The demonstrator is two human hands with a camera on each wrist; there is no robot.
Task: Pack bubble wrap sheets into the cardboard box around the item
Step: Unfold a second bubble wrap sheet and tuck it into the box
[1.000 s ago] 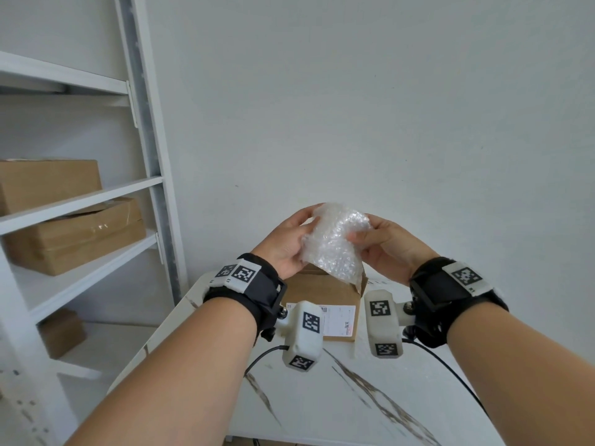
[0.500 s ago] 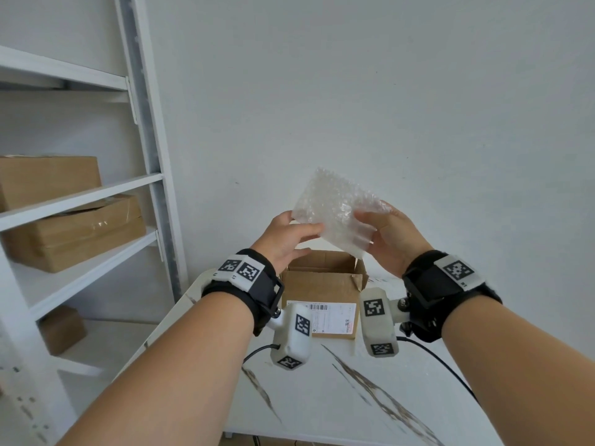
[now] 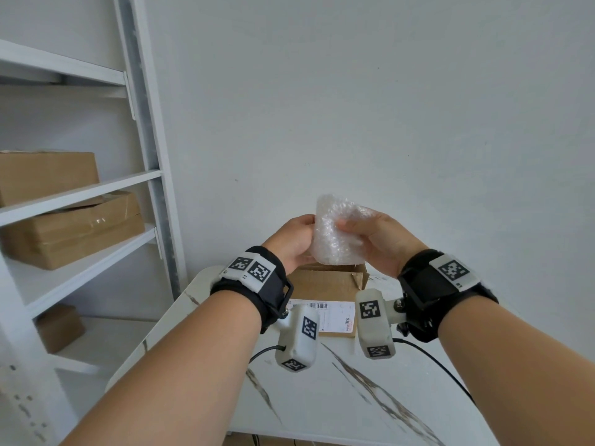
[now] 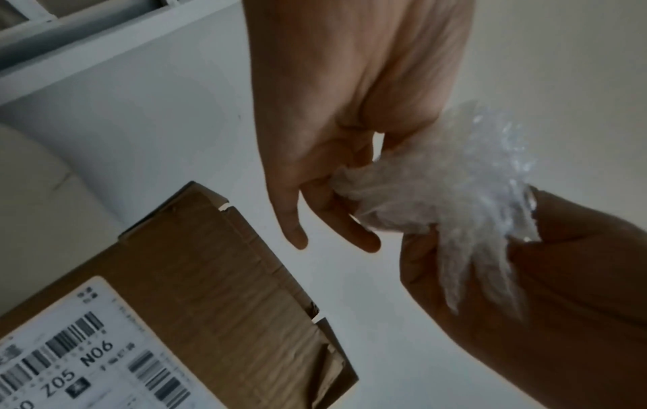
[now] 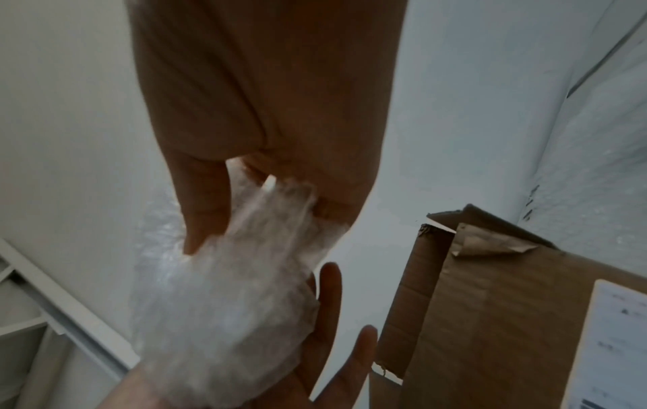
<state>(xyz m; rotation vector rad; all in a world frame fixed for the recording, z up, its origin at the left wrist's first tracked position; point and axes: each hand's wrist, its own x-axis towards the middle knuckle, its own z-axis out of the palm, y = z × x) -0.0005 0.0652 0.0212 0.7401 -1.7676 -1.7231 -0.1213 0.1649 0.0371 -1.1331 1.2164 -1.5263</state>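
Observation:
A clear bubble wrap sheet (image 3: 335,235) is bunched into a loose roll in the air, just above the open cardboard box (image 3: 322,284). My left hand (image 3: 301,238) grips its left side, with thumb in front and fingers behind. My right hand (image 3: 360,235) grips its right side, thumb pressed on the front. In the left wrist view the wrap (image 4: 441,191) sits between the left hand's fingers (image 4: 325,210) and my right hand (image 4: 560,276). In the right wrist view the wrap (image 5: 227,290) lies against the left palm. The box's inside is hidden.
The box, with a white shipping label (image 3: 331,317), stands on a white marble-patterned table (image 3: 322,397) against a white wall. A white metal shelf unit (image 3: 80,188) to the left holds several closed cardboard boxes (image 3: 74,230). Cables hang from both wrist cameras.
The sheet was spread flat and held higher half a second ago. It is now gathered into a roll, and both hands have come closer together and dropped toward the box.

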